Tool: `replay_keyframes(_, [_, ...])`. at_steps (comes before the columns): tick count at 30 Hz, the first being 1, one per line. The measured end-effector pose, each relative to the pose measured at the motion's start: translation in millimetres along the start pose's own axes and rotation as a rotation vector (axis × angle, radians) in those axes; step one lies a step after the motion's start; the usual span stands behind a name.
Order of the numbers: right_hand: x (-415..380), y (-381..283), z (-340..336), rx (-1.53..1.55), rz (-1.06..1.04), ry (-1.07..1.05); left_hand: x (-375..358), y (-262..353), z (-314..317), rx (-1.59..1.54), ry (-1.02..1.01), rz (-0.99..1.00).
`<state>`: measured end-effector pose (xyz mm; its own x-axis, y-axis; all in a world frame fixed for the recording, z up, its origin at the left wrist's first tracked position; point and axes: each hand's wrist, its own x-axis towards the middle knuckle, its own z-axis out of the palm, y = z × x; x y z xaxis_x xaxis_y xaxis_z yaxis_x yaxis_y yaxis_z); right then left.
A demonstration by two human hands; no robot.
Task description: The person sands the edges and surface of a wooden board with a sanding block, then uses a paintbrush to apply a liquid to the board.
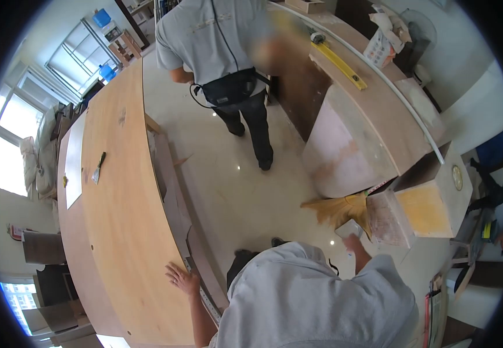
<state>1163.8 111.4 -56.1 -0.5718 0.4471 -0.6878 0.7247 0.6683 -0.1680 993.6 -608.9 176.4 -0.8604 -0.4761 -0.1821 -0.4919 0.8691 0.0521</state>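
Observation:
My left hand (pixel 182 279) lies flat with its fingers apart on the long wooden board (pixel 125 232), near its inner edge. A thin metal strip (pixel 206 298) runs along that edge, close to my wrist. My right hand (pixel 354 243) hangs low on the other side, closed on a pale, flat, rectangular thing (pixel 349 228) whose kind I cannot make out. Just behind it, the straw bristles of a broom (pixel 338 210) fan out beside a box-like cabinet end (pixel 389 219). Some of the right fingers are hidden.
A co-worker in a grey shirt (pixel 219 40) stands ahead between the board and a curved counter (pixel 373 110). A yellow spirit level (pixel 338 65) and tape measure (pixel 317 38) lie on the counter. A scraper (pixel 98 168) and white sheet (pixel 74 165) lie on the board.

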Motion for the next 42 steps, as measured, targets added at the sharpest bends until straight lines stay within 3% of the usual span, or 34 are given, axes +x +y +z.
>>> replay_keyframes(1, [-58,-59,-45,0.208,0.202,-0.161,8,4,0,-0.005,0.007,0.003])
replay_keyframes(6, [-46,-147,-34,0.197,-0.033,-0.289,61,25,-3,-0.046,0.052,0.033])
replay_keyframes(12, [-6,-262,-86,0.281,-0.312,-0.012,158,89,-20,-0.056,0.081,0.128])
replay_keyframes(16, [21,-326,-135,0.253,-0.214,0.052,233,132,-26,-0.075,0.124,0.191])
replay_keyframes(21, [58,-370,-158,0.321,-0.202,0.113,310,179,-43,-0.091,0.114,0.297])
replay_keyframes(24, [58,-413,-171,0.344,-0.143,-0.004,357,203,-57,-0.093,0.061,0.312])
replay_keyframes(27, [115,-405,-128,0.254,-0.173,-0.092,403,230,-68,-0.076,0.060,0.344])
replay_keyframes(30, [123,-441,-134,0.315,-0.140,-0.115,456,256,-71,-0.070,0.071,0.352])
replay_keyframes(33, [179,-447,-127,0.270,-0.171,-0.195,502,289,-78,-0.071,0.068,0.313])
replay_keyframes(36, [227,-470,-151,0.080,-0.390,-0.150,538,326,-89,-0.052,0.054,0.183])
replay_keyframes(39, [323,-492,-159,0.036,-0.259,-0.202,559,363,-91,0.004,0.051,-0.027])
replay_keyframes(42, [398,-580,-246,-0.036,-0.100,-0.192,590,402,-104,0.020,-0.046,-0.198])
